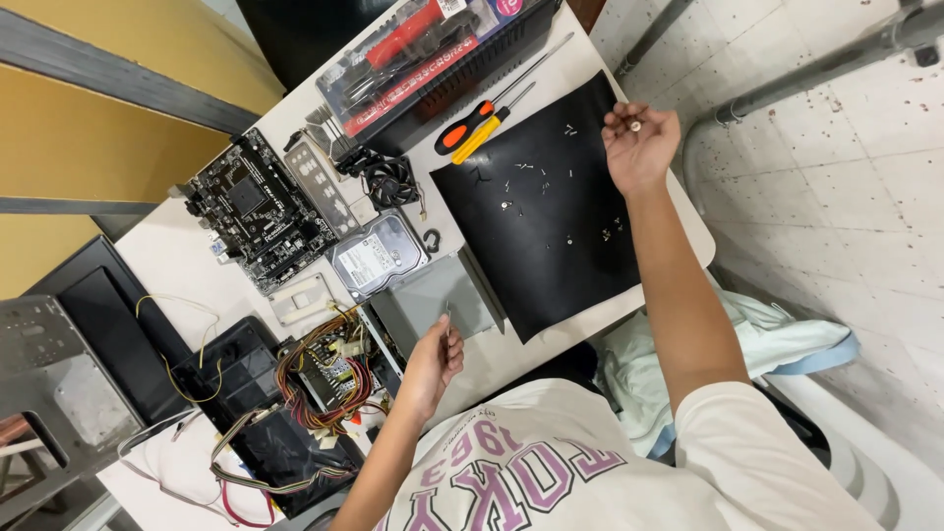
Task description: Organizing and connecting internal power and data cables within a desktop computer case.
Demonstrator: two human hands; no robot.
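1. both hands are working apart: the right hand [639, 146] is reaching out over the black mat [551, 211], fingers pinching narrow on a small pale screw [635, 126].
2. the left hand [433, 362] is closing around a thin tool [447, 320], likely a small screwdriver, its long axis pointing away from the body.
3. the grey metal box [438, 300] is lying just beyond the left hand, touching the tool tip or nearly so; i cannot tell which.
4. loose screws [536, 177] are lying scattered on the mat, just left of the right hand.
5. the hard drive [379, 254] and motherboard [258, 208] are sitting further out past the left hand; 2 screwdrivers [487, 116] are resting beyond the mat.
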